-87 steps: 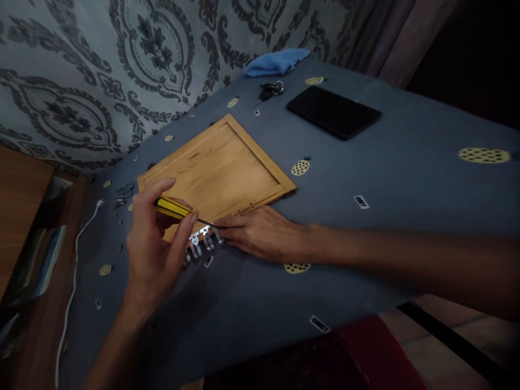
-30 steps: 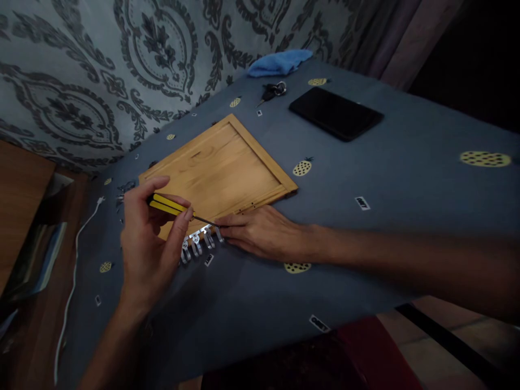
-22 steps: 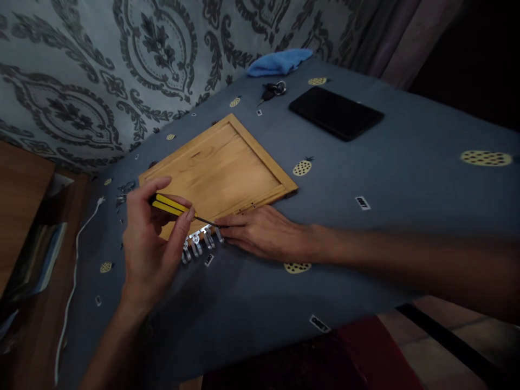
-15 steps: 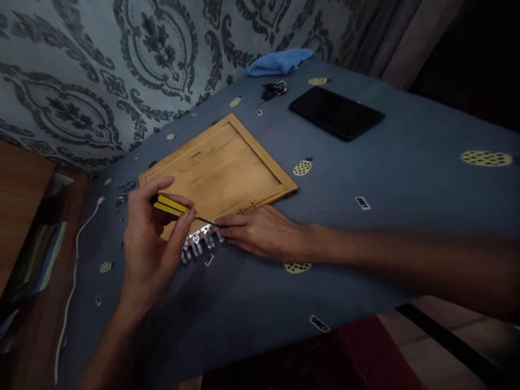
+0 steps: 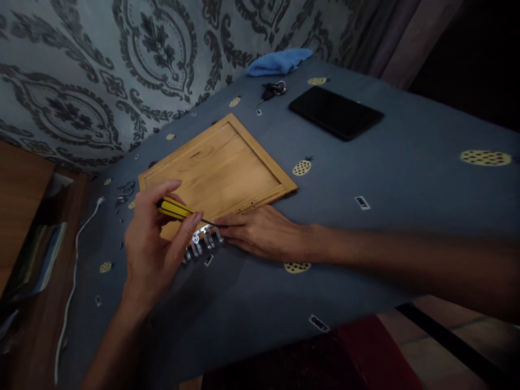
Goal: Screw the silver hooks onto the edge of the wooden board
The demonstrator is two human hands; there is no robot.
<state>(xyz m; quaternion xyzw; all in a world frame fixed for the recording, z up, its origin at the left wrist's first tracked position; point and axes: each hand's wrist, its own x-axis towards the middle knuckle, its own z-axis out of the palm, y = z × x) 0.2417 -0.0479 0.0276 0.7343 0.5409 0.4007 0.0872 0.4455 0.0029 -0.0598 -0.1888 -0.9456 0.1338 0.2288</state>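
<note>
My left hand [image 5: 148, 254] is closed around the yellow and black handle of a screwdriver [image 5: 176, 209]. Its thin shaft slants right and down, the tip ending by my right fingertips at the near edge of a framed wooden board [image 5: 211, 168]. Along that edge lies a metal hook rail [image 5: 196, 242], its curved hooks hanging over towards me. My right hand [image 5: 262, 232] is pressed on the rail's right end, fingers together by the screwdriver tip. Those fingers hide whatever screw is there. Small dark holes show in the board's edge just beyond them.
A black tablet [image 5: 336, 112], keys [image 5: 273, 92] and a blue cloth [image 5: 280, 62] lie at the back of the table [image 5: 406, 206]. Left of the board are loose metal pieces [image 5: 125, 190] and a white cable [image 5: 75, 276]. A patterned curtain [image 5: 154, 54] hangs behind.
My left hand and the screwdriver handle have shifted slightly to the right, and the handle looks turned a little. The right hand, rail and board stay put.
</note>
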